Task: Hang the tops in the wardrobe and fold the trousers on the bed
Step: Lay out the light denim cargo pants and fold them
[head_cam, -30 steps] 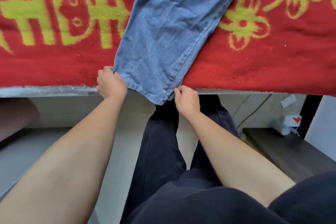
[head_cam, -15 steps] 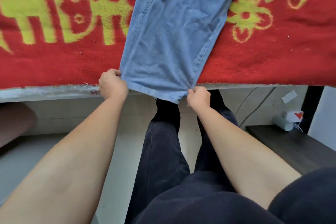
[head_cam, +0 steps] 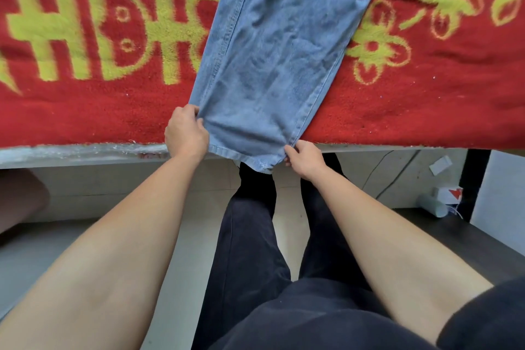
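Light blue jeans (head_cam: 272, 65) lie lengthwise on the bed, legs stacked, over a red blanket (head_cam: 85, 111) with yellow-green patterns. Their hem hangs slightly past the bed's near edge. My left hand (head_cam: 186, 133) grips the hem's left corner on the blanket. My right hand (head_cam: 305, 160) pinches the hem's right corner at the bed edge. The waist end runs out of view at the top.
The bed's pale edge (head_cam: 71, 152) runs across the view. My legs in dark trousers (head_cam: 250, 236) stand on a light floor below. At the right a dark low bench (head_cam: 468, 247) carries a white box (head_cam: 447, 194) and a pale roll (head_cam: 429, 204).
Both hands slid the hem farther onto the bed and to the right; the trouser legs now lie straighter, with less denim hanging over the edge.
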The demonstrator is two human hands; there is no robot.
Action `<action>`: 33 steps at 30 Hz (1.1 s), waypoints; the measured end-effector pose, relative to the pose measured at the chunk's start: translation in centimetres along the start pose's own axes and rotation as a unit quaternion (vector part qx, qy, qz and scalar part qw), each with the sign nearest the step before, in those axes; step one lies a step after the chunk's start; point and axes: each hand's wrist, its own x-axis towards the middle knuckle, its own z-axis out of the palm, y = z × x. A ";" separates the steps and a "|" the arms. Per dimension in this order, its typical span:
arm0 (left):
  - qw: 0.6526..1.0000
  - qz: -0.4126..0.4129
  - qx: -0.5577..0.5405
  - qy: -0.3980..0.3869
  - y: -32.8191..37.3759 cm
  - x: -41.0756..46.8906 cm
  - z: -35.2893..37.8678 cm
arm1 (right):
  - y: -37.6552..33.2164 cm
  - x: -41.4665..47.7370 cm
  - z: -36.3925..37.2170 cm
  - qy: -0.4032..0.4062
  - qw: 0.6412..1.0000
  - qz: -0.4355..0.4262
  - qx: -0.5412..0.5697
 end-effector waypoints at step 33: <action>0.997 -0.057 0.039 0.014 22.9 12.1 -5.0 | -11.3 11.6 -26.3 0.062 0.993 -0.058 -0.080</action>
